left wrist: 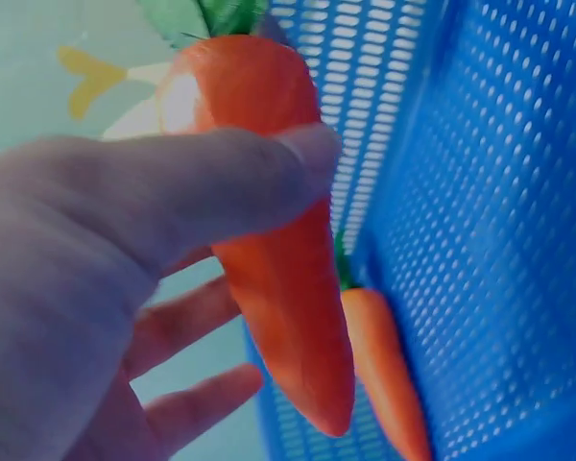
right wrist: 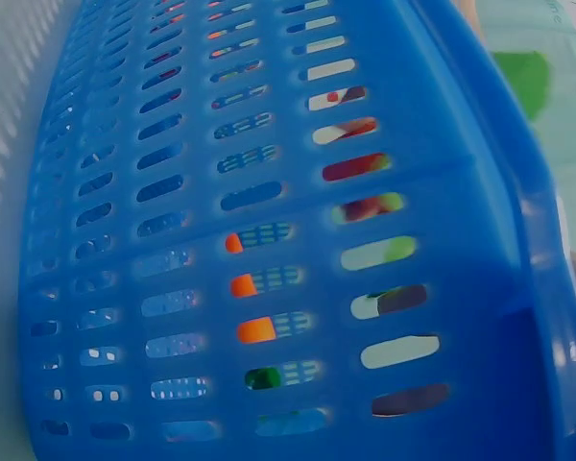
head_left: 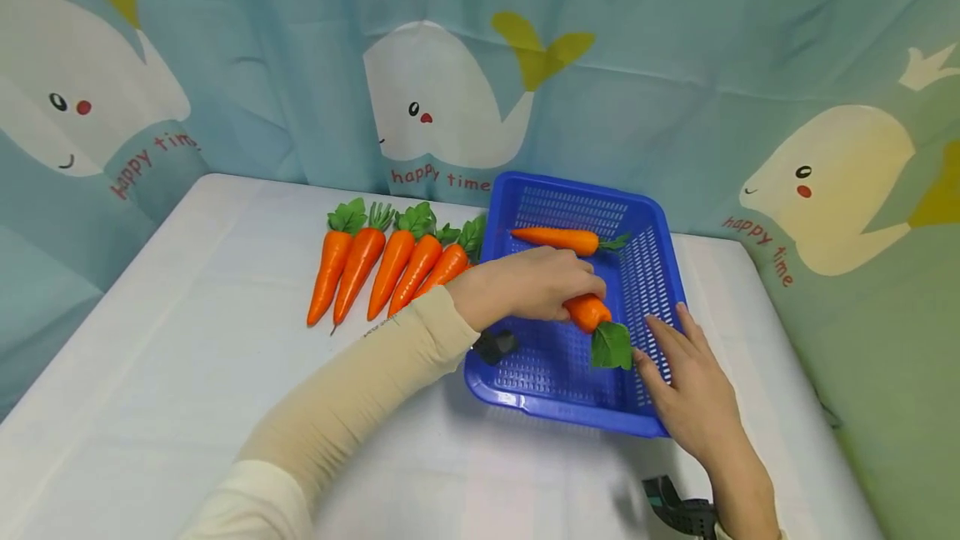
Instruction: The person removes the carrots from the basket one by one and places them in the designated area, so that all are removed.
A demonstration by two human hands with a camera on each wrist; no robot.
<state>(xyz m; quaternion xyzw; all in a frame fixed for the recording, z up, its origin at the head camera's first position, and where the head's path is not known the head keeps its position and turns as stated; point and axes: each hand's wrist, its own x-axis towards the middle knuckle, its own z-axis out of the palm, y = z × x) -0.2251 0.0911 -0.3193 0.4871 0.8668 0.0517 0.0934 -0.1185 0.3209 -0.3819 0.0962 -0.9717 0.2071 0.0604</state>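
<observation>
My left hand [head_left: 536,282] holds an orange carrot [head_left: 587,312] over the blue basket [head_left: 570,417], its green leaves toward the right hand. In the left wrist view the thumb lies across the upper part of this carrot [left wrist: 288,279], and its tip points down. Another carrot [head_left: 555,238] lies inside the basket along the far side. My right hand [head_left: 697,394] rests at the basket's right rim with fingers extended. From the right wrist the slotted basket wall [right wrist: 202,221] fills most of the view, with bits of orange showing through the slots.
Left of the basket several carrots [head_left: 360,269] lie side by side on the white table [head_left: 187,340], leaves away from me; my left forearm partly covers the nearest ones. A whale-print curtain [head_left: 285,65] hangs behind. Black straps [head_left: 682,511] sit on the wrists.
</observation>
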